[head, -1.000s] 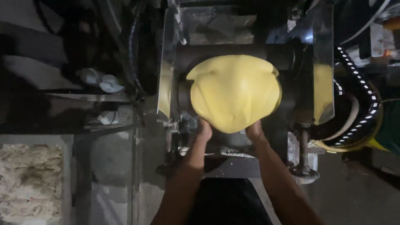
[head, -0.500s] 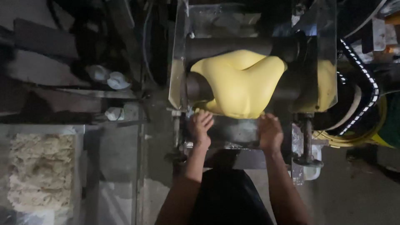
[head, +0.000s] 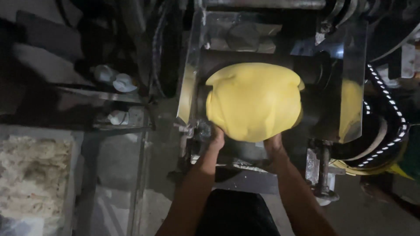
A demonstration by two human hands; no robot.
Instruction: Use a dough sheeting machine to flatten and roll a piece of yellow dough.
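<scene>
Yellow, smooth sheet of dough (head: 253,98) drapes over the dark metal roller (head: 262,65) of the steel rolling machine (head: 350,87). The left hand (head: 216,139) and right hand (head: 273,143) grip its lower edge, fingers curled under it.

There is a single view, from a camera worn on the person's head. It looks steeply down and forward along both forearms, close above a roller machine (head: 262,74) that fills the upper middle. The left hand (head: 216,139) and right hand (head: 273,143) sit near the centre. The floor (head: 118,201) runs along the lower left edge.
</scene>
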